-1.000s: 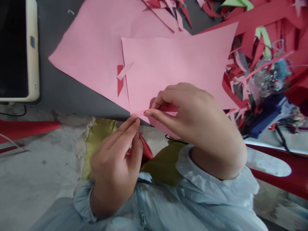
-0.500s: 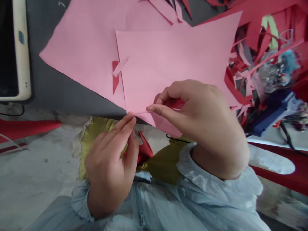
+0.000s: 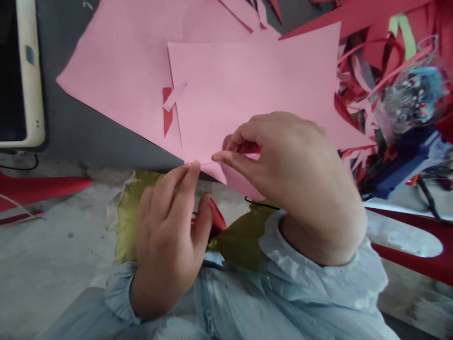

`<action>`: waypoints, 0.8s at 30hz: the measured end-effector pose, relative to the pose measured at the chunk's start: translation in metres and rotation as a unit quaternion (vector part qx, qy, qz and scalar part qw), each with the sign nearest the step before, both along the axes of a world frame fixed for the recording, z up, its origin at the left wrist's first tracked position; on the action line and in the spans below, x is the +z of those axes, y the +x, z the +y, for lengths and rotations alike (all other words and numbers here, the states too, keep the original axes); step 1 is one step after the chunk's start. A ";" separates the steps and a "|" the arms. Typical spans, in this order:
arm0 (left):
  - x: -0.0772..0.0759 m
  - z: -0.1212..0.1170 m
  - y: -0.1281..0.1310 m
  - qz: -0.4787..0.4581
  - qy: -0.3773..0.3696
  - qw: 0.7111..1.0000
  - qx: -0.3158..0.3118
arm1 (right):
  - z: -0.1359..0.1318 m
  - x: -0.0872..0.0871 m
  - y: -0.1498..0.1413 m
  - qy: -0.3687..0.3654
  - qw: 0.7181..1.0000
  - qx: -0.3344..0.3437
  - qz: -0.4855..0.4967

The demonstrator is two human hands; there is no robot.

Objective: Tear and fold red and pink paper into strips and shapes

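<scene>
A pink sheet of paper point(image 3: 226, 89) lies on top of a larger pink sheet point(image 3: 116, 80) at the front edge of the dark table. Its near edge looks folded or bent up. My right hand point(image 3: 290, 174) pinches this near edge between thumb and fingertips. To its left, my left hand point(image 3: 170, 231) rests its outstretched fingertips on the sheet's front left corner. The left thumb stands apart from the fingers, below the table edge. A small red scrap point(image 3: 167, 120) and a pink strip point(image 3: 174, 97) lie by the sheet's left edge.
A white-framed device with a dark screen point(image 3: 30, 94) is at the left. Red and pink paper scraps point(image 3: 368, 56), a clear bag with small bits point(image 3: 412, 94) and a dark blue tool point(image 3: 399, 163) crowd the right. Red plastic seats point(image 3: 42, 189) show below the table.
My left hand has shifted slightly right, and its thumb has spread away from the fingers. The right hand keeps its pinch, moving slightly left and up. The top sheet's right side has shifted left.
</scene>
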State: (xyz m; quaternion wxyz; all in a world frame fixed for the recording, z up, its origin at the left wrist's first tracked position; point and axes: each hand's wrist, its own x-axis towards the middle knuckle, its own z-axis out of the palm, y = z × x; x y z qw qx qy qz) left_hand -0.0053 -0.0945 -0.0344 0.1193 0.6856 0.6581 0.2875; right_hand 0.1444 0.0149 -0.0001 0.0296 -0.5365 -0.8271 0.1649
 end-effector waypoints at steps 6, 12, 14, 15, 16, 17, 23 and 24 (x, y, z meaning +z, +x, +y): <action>-0.002 -0.001 0.009 0.028 -0.045 0.999 -0.013 | 0.002 -0.003 0.001 -0.009 1.000 -0.005 0.008; 0.000 -0.003 0.010 0.066 -0.083 0.994 -0.016 | 0.003 -0.004 0.001 -0.014 1.000 -0.004 0.007; 0.000 -0.003 0.010 0.078 -0.088 0.993 -0.020 | 0.003 -0.003 0.000 -0.020 1.000 -0.005 0.003; 0.000 -0.003 0.010 0.085 -0.083 0.993 -0.022 | 0.003 -0.003 0.000 -0.021 1.000 -0.005 0.003; 0.000 -0.003 0.010 0.091 -0.076 0.993 -0.025 | 0.003 -0.003 0.001 -0.021 1.000 -0.004 0.005; -0.001 -0.003 0.010 0.094 -0.066 0.993 -0.029 | 0.003 -0.003 0.001 -0.021 1.000 -0.003 0.008; -0.001 0.001 0.012 0.051 -0.028 0.994 -0.089 | 0.003 -0.004 0.003 -0.010 1.000 0.007 0.027; -0.001 0.000 0.012 0.039 -0.023 0.995 -0.087 | 0.003 -0.004 0.003 -0.010 1.000 0.008 0.029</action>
